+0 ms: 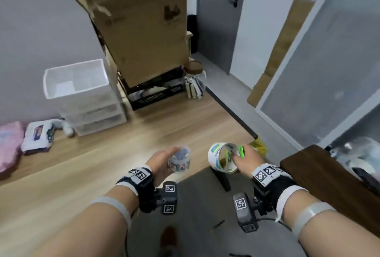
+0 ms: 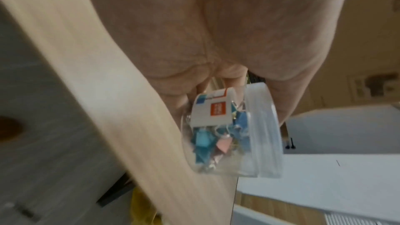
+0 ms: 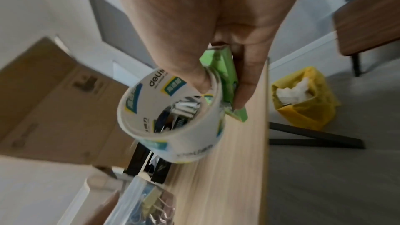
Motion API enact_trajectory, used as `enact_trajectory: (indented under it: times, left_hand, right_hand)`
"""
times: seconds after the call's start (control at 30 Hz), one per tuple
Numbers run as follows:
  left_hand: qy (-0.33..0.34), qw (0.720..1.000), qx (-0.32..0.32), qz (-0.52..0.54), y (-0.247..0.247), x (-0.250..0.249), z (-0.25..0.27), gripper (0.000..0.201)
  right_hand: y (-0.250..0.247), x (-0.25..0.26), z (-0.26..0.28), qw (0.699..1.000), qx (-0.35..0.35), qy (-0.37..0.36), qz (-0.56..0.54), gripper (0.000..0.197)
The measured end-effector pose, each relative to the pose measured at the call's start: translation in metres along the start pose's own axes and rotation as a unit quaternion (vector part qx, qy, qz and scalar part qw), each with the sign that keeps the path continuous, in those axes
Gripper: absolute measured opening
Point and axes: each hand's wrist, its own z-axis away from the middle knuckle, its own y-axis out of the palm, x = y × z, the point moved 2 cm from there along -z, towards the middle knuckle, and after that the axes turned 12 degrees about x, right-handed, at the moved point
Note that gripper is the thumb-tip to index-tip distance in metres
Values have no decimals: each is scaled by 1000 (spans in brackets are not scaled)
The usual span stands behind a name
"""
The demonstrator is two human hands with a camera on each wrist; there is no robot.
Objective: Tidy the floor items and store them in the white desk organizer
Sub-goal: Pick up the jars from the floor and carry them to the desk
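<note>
My left hand (image 1: pixel 164 161) grips a small clear tub of coloured binder clips (image 1: pixel 180 160), held above the wooden floor; the left wrist view shows the tub (image 2: pixel 233 134) with its frosted lid and a white label. My right hand (image 1: pixel 245 159) holds a white tape roll (image 1: pixel 221 157) with the thumb inside its core, and a green object (image 1: pixel 241 151) pressed against it by the fingers. The right wrist view shows the tape roll (image 3: pixel 173 117) and the green object (image 3: pixel 229 81). The white desk organizer (image 1: pixel 82 94), with an open top tray and three drawers, stands by the left wall.
A large cardboard box (image 1: pixel 139 26) leans on a black crate (image 1: pixel 156 92) beside the organizer. A glass jar (image 1: pixel 195 80) stands to its right. Packets (image 1: pixel 38 135) lie on the floor at left. A dark wooden table (image 1: pixel 333 176) and a yellow bag (image 3: pixel 303 97) are at right.
</note>
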Motion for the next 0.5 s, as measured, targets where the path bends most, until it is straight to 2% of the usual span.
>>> enact_trajectory:
  times: [0.1,0.17,0.23,0.37,0.5]
  left_hand:
    - [39,994,-91,-53,-65,-23,-11,34]
    - [30,980,-160,-113,-118,-30,-18,32]
    - [10,972,-196,-132,-155,-28,-25,35]
    - [-11,965,-214,-151,-212,-14,-45,36]
    - [-6,963,-212,-169,-230,-11,-62,36]
  right_hand:
    - [27,68,-42,996,10,-11,87,19]
    - [60,111,-74,990,26,-17,140,16]
    - [86,139,-98,982,44,-18,185,15]
    - [137,168,-147,969,77,11,232,22]
    - [156,167,-174,970,78,53,225,28]
